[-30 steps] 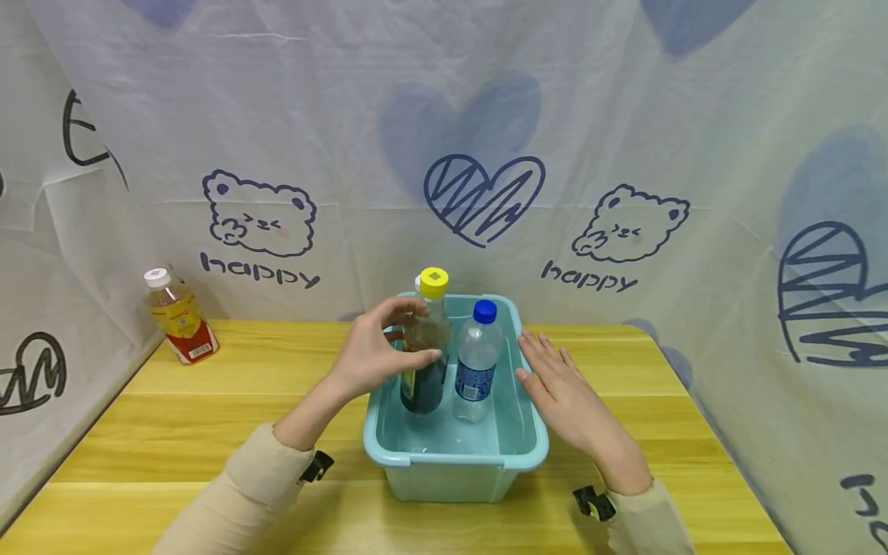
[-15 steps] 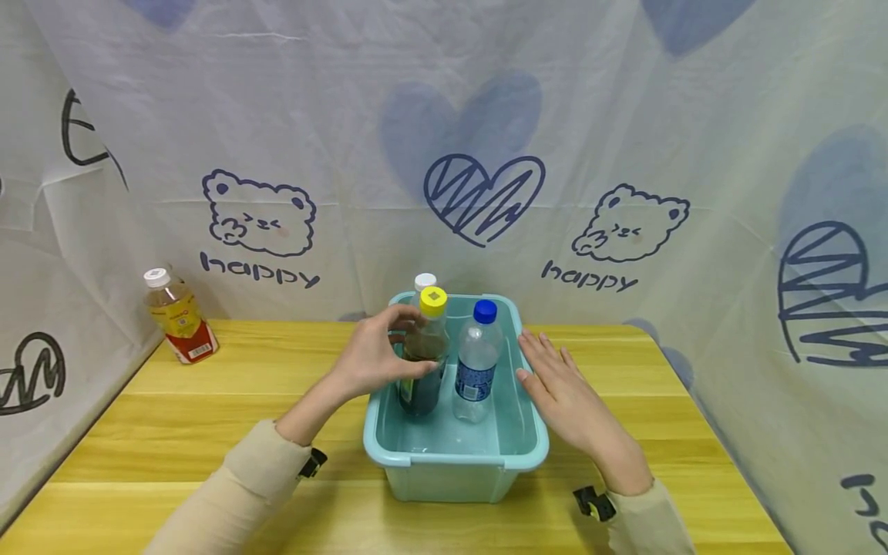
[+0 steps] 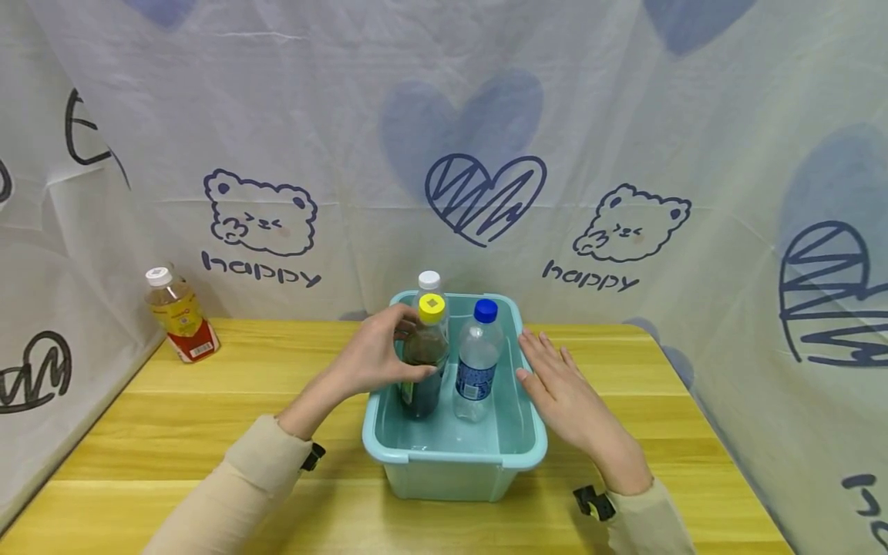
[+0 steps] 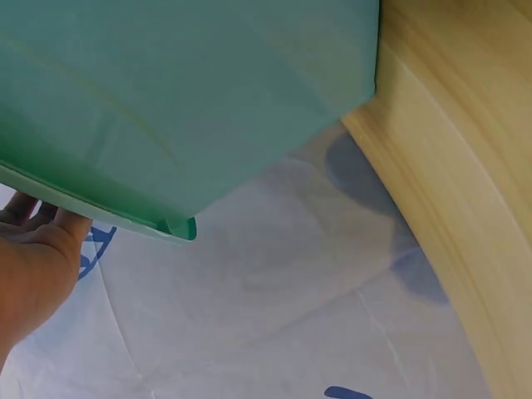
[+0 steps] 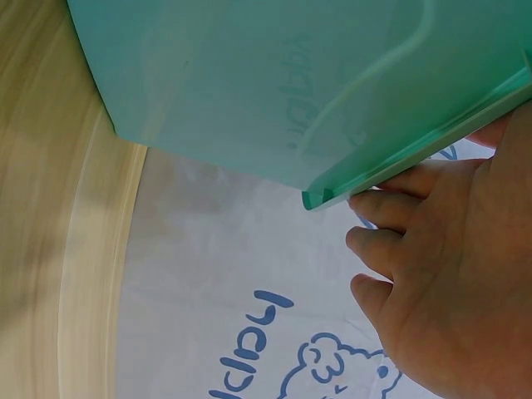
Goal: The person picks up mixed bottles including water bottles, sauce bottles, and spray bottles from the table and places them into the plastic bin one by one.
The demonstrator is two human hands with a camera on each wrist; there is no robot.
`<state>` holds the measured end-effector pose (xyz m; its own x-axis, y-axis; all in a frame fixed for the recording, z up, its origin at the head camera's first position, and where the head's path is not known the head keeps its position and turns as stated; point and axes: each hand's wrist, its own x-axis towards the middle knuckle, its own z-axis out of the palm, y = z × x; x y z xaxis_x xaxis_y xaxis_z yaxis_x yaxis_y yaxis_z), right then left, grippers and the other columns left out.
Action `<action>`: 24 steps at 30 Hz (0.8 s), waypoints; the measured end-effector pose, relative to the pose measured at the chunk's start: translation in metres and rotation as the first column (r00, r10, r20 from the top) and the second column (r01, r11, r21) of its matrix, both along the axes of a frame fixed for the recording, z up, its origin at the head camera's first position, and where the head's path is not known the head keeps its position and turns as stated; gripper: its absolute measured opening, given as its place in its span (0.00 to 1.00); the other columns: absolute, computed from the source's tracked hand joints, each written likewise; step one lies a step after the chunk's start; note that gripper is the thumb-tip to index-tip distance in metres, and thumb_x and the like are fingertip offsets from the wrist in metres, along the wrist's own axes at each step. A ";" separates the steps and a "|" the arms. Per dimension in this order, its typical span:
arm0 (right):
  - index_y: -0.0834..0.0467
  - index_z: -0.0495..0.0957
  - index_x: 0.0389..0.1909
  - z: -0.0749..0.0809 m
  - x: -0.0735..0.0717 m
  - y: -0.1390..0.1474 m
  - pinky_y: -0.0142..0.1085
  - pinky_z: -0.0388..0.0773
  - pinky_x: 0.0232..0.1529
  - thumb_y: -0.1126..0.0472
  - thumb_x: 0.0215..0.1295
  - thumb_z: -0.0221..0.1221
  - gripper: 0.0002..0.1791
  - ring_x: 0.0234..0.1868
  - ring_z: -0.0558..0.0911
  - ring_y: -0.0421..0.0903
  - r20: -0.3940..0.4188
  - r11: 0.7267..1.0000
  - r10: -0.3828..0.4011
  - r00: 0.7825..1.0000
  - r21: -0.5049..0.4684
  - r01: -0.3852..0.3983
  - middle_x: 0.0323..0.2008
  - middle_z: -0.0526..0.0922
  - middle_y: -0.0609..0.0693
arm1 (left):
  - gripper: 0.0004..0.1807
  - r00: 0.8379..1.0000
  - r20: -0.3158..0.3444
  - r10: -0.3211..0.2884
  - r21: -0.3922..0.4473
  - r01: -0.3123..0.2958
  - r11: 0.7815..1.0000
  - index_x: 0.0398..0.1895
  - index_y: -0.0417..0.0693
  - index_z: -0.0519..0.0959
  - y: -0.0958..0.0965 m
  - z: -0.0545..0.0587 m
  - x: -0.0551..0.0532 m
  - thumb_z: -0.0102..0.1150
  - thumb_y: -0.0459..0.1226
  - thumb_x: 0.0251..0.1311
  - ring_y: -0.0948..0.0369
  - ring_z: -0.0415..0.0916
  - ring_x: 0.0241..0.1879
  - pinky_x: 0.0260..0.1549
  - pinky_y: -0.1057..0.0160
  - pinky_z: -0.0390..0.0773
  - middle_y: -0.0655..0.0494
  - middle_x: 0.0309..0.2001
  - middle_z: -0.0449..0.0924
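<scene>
A light teal plastic tub [image 3: 454, 482] stands on the wooden table in the head view. My left hand [image 3: 375, 351] reaches over its left rim and grips a dark-liquid bottle with a yellow cap [image 3: 425, 354], thumb in front and fingers behind. That bottle is upright inside the tub's left side. Just behind it shows a white-capped clear bottle [image 3: 429, 281], mostly hidden. To its right stands a blue-capped clear bottle [image 3: 476, 374] with a blue label. My right hand [image 3: 565, 397] rests its straight fingers on the right rim; the right wrist view shows this hand [image 5: 449, 258] against the tub's edge.
A white-capped bottle with a yellow and red label [image 3: 183, 320] stands at the table's back left corner. A printed cloth [image 3: 375, 154] hangs behind the table [image 3: 277, 432] and along both sides. The left wrist view mostly shows the tub's outer wall [image 4: 191, 100].
My left hand has lowered the yellow-capped bottle deeper into the tub, so the white cap behind it now shows. My right hand has stayed on the rim.
</scene>
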<state>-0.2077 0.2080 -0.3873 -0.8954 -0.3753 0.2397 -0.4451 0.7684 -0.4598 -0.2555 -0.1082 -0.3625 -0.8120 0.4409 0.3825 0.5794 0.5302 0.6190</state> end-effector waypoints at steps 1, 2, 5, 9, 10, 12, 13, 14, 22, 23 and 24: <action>0.60 0.54 0.82 0.000 0.000 0.000 0.61 0.42 0.80 0.46 0.86 0.39 0.33 0.83 0.49 0.59 0.001 1.000 0.001 1.000 0.000 -0.001 0.82 0.53 0.55 | 0.38 1.000 -0.001 -0.001 -0.014 0.001 1.000 0.58 0.40 0.73 0.000 0.000 0.000 0.84 0.40 0.46 0.50 0.82 0.53 0.55 0.51 0.85 0.46 0.55 0.81; 0.60 0.54 0.82 0.000 0.000 0.000 0.61 0.42 0.80 0.46 0.86 0.40 0.34 0.83 0.48 0.59 0.001 1.000 0.001 1.000 0.000 -0.001 0.82 0.53 0.55 | 0.38 1.000 0.000 -0.001 -0.026 0.001 1.000 0.59 0.40 0.73 0.000 0.000 0.000 0.85 0.40 0.46 0.50 0.82 0.53 0.55 0.51 0.85 0.46 0.55 0.81; 0.60 0.54 0.82 -0.001 0.000 0.000 0.61 0.42 0.80 0.46 0.86 0.40 0.34 0.83 0.48 0.58 0.001 1.000 0.001 1.000 -0.002 -0.001 0.82 0.53 0.55 | 0.39 1.000 0.011 -0.002 -0.054 0.002 0.999 0.59 0.41 0.72 0.000 -0.001 0.000 0.84 0.41 0.47 0.51 0.82 0.53 0.54 0.51 0.85 0.47 0.56 0.80; 0.60 0.54 0.82 -0.001 0.000 0.000 0.61 0.42 0.80 0.46 0.86 0.40 0.33 0.83 0.49 0.59 -0.003 1.000 0.001 1.000 -0.001 -0.001 0.82 0.53 0.56 | 0.38 1.000 0.019 -0.001 -0.064 0.002 0.998 0.60 0.42 0.72 -0.001 -0.001 -0.001 0.84 0.41 0.48 0.51 0.82 0.53 0.54 0.51 0.85 0.47 0.56 0.81; 0.60 0.54 0.82 -0.001 0.000 0.000 0.61 0.42 0.80 0.46 0.85 0.40 0.33 0.83 0.49 0.59 -0.003 1.000 0.001 1.000 -0.001 -0.001 0.82 0.53 0.56 | 0.38 1.000 0.018 0.001 -0.064 0.000 0.998 0.59 0.41 0.72 -0.001 -0.001 -0.002 0.84 0.41 0.48 0.51 0.82 0.53 0.54 0.51 0.85 0.47 0.55 0.81; 0.60 0.54 0.82 -0.001 0.000 0.000 0.61 0.42 0.80 0.46 0.85 0.41 0.34 0.83 0.49 0.59 -0.003 1.000 0.001 1.000 -0.001 -0.001 0.82 0.54 0.57 | 0.37 1.000 0.017 0.002 -0.066 -0.001 0.998 0.59 0.40 0.73 0.000 0.000 -0.002 0.84 0.41 0.48 0.51 0.82 0.53 0.54 0.52 0.85 0.46 0.55 0.81; 0.61 0.54 0.82 -0.001 0.000 0.000 0.61 0.42 0.80 0.46 0.85 0.41 0.34 0.82 0.49 0.60 -0.003 1.000 0.000 1.000 0.000 0.000 0.82 0.54 0.57 | 0.37 1.000 0.016 0.004 -0.069 -0.003 0.998 0.59 0.40 0.73 0.000 0.000 -0.002 0.83 0.41 0.49 0.51 0.82 0.53 0.54 0.52 0.85 0.46 0.55 0.81; 0.61 0.54 0.82 -0.001 0.000 0.000 0.61 0.42 0.80 0.46 0.85 0.41 0.34 0.82 0.49 0.60 -0.002 1.000 -0.001 1.000 0.001 0.001 0.82 0.54 0.57 | 0.37 1.000 0.016 0.009 -0.074 -0.008 0.997 0.59 0.39 0.73 0.000 0.001 -0.001 0.83 0.41 0.49 0.51 0.82 0.53 0.54 0.51 0.85 0.46 0.54 0.81; 0.61 0.54 0.82 0.000 -0.001 0.000 0.62 0.43 0.80 0.46 0.85 0.41 0.34 0.82 0.49 0.60 0.002 1.000 -0.003 1.000 0.003 0.003 0.81 0.54 0.58 | 0.39 0.994 0.056 0.098 -0.118 -0.091 0.989 0.61 0.38 0.74 -0.001 0.007 0.002 0.84 0.42 0.49 0.48 0.80 0.55 0.56 0.47 0.84 0.43 0.57 0.81; 0.61 0.54 0.82 0.000 -0.001 0.000 0.62 0.42 0.80 0.46 0.85 0.41 0.34 0.82 0.49 0.60 0.001 1.000 -0.003 1.000 0.004 0.003 0.81 0.54 0.58 | 0.39 0.993 0.058 0.104 -0.123 -0.096 0.988 0.62 0.38 0.74 -0.002 0.007 0.002 0.84 0.42 0.49 0.48 0.80 0.55 0.56 0.46 0.83 0.43 0.58 0.81; 0.61 0.54 0.82 -0.001 -0.001 0.000 0.62 0.42 0.80 0.46 0.85 0.41 0.34 0.82 0.49 0.60 0.000 1.000 -0.003 1.000 0.003 0.003 0.81 0.54 0.58 | 0.40 0.992 0.060 0.108 -0.126 -0.100 0.987 0.62 0.38 0.74 -0.002 0.006 0.002 0.84 0.43 0.49 0.47 0.80 0.56 0.57 0.46 0.83 0.43 0.59 0.81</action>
